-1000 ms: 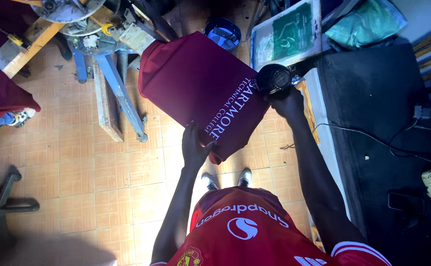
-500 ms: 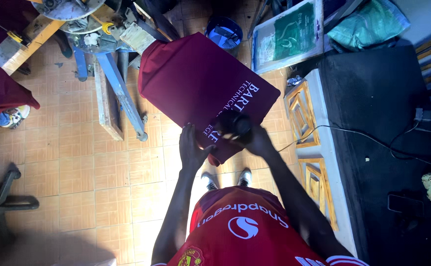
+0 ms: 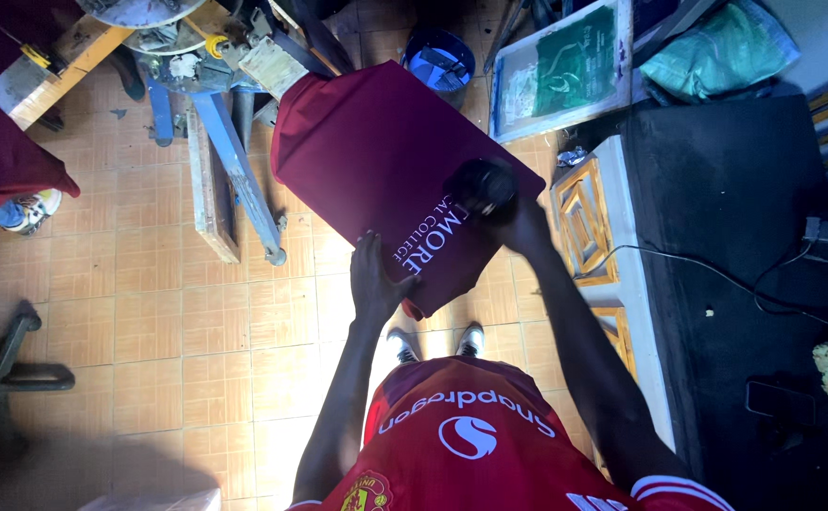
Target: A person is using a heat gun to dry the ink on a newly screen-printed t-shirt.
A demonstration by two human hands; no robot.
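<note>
A maroon shirt (image 3: pixel 376 161) with white print lies stretched flat over a printing platen. My left hand (image 3: pixel 374 279) rests flat on the shirt's near edge, fingers apart, pressing the cloth down. My right hand (image 3: pixel 518 222) grips a round black hand-held tool (image 3: pixel 482 185), which sits over the white lettering and hides part of it. A black cord (image 3: pixel 697 270) trails from the right across the side table.
The platen's blue metal arm (image 3: pixel 234 166) and press frame stand at the upper left. A blue bucket (image 3: pixel 439 61) and a framed screen (image 3: pixel 565 71) lie beyond the shirt. A white-edged table (image 3: pixel 627 284) with black top runs along the right. Tiled floor (image 3: pixel 149 322) lies to the left.
My right hand has brought the black tool from the shirt's right edge onto the print, then farther up across the lettering. My left hand has stayed on the shirt's near edge.
</note>
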